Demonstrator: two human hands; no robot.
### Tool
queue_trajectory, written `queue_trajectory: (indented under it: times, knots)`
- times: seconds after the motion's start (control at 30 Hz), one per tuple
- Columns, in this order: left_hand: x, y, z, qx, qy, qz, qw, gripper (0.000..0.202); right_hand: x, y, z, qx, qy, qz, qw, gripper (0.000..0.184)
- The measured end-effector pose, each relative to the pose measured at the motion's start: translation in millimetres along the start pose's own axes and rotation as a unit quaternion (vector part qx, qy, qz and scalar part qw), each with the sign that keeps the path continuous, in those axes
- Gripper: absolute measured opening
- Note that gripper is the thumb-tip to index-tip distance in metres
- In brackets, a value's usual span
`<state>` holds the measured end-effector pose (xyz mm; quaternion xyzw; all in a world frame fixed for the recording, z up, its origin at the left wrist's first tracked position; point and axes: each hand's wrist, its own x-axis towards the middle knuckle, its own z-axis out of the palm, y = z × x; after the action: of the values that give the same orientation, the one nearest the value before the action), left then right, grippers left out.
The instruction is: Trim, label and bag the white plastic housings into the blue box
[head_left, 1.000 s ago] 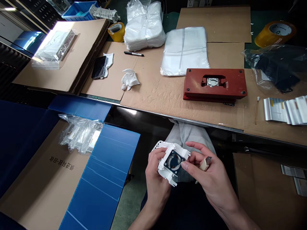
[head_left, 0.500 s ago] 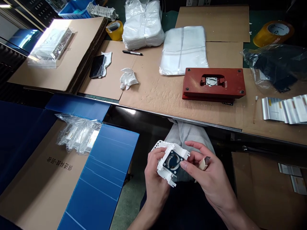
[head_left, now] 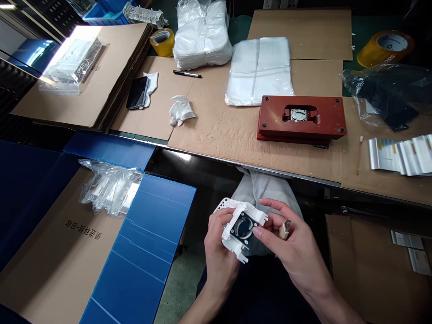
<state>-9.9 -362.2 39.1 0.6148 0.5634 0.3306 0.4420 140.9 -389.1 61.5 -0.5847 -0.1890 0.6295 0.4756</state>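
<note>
My left hand [head_left: 219, 245] is closed around the left side of a white plastic housing [head_left: 232, 244], holding it tilted above my lap. A black square plate with a ring-shaped opening [head_left: 243, 227] is set in the housing's face. At the housing's right edge, my right hand [head_left: 290, 238] has its thumb by the black plate. A small beige-handled tool [head_left: 284, 230] with a metal end is tucked in the curled fingers of that hand; its exact kind is unclear. The right index finger stretches out above the housing.
On the cardboard-covered bench [head_left: 222, 135] sit a red fixture block [head_left: 302, 128], bundled white bags [head_left: 258, 72], a white glove [head_left: 181, 110], a phone [head_left: 137, 93] and a cotton swab [head_left: 359, 155]. An open blue box [head_left: 145, 243] stands at left, with bagged parts [head_left: 113, 191] inside.
The beige-handled tool has turned slightly in my right fingers. Both hands and the white housing stay almost where they were.
</note>
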Motion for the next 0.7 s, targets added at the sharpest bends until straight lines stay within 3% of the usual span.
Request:
queue_trajectory:
  times: [0.27,0.4,0.47,0.57,0.7]
  knots:
    - [-0.4,0.9,0.5,-0.006,0.0,-0.012,1.0,0.02,2.6,0.0,-2.7,-0.026,-0.007,0.01,1.0,0.051]
    - [1.0,-0.7,1.4,-0.005,-0.001,-0.016,1.0,0.02,6.3,-0.1,-8.8,-0.141,0.05,-0.057,0.987,0.043]
    - [1.3,-3.4,1.9,0.011,-0.004,-0.002,1.0,0.018,10.1,-1.1,-10.5,-0.201,0.066,-0.101,0.972,0.033]
    - [1.0,-7.9,2.7,0.05,-0.011,0.033,0.998,0.016,16.9,-4.3,-8.4,-0.238,0.04,-0.142,0.96,0.022]
    - [0.3,-11.9,2.7,0.13,-0.008,0.092,0.987,0.018,23.8,-7.2,0.4,-0.24,0.017,-0.142,0.96,0.014]
